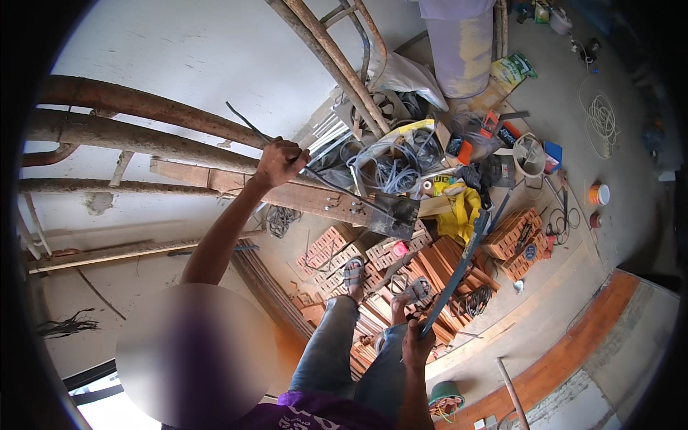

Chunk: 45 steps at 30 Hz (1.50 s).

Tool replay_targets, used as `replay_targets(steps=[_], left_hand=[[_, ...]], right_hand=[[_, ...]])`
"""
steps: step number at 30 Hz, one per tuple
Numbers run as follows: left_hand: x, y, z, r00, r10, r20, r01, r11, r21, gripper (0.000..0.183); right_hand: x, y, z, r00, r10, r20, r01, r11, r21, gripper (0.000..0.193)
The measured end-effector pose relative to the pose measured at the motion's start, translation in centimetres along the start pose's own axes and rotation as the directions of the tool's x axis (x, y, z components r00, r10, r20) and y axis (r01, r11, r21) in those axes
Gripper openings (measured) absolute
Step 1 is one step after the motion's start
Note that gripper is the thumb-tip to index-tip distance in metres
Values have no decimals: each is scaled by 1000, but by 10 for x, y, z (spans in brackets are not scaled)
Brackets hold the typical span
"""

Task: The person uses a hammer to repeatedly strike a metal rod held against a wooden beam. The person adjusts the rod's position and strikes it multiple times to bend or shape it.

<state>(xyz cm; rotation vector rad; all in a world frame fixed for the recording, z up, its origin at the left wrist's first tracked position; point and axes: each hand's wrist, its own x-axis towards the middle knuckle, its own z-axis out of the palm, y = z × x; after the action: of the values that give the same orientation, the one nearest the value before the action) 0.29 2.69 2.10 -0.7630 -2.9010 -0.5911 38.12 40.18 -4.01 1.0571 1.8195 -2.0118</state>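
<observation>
My left hand (281, 163) is closed around a thin dark metal rod (247, 122), raised beside the rusty scaffold pipes. The rod slants down to the right over a wooden plank (315, 199) with several nails or pegs standing out of it. A dark flat piece (394, 216) covers the plank's right end. Low on the right, my right hand (417, 345) grips the lower end of a long, flat blue-grey bar (456, 276). The bar points up and away over the stacked bricks. Its exact kind cannot be told.
Scaffold pipes (143, 140) run along the wall at left. Below, my sandalled feet stand among stacked bricks (437, 265). Tangled clear hose (394, 172), a yellow bag (460, 215) and a white bucket (529, 154) clutter the middle. A green bucket (446, 394) stands near the lower edge.
</observation>
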Motion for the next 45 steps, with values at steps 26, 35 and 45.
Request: replay_targets(steps=[26,35,45], left_hand=[[-40,-11,60,725,-283,-628,350,937,-19,35],[21,-16,43,23,-964,264,-31,-265,-964,39],[16,3,36,299,-916,267,-181,-329,-927,44]], right_hand=[[82,-89,80,963,-255,-90,264,959,100,36],[124,-102,108,961,-276,-36,275,927,255,23],[124,-96,105,939,-327,-104,332,943,33,24]])
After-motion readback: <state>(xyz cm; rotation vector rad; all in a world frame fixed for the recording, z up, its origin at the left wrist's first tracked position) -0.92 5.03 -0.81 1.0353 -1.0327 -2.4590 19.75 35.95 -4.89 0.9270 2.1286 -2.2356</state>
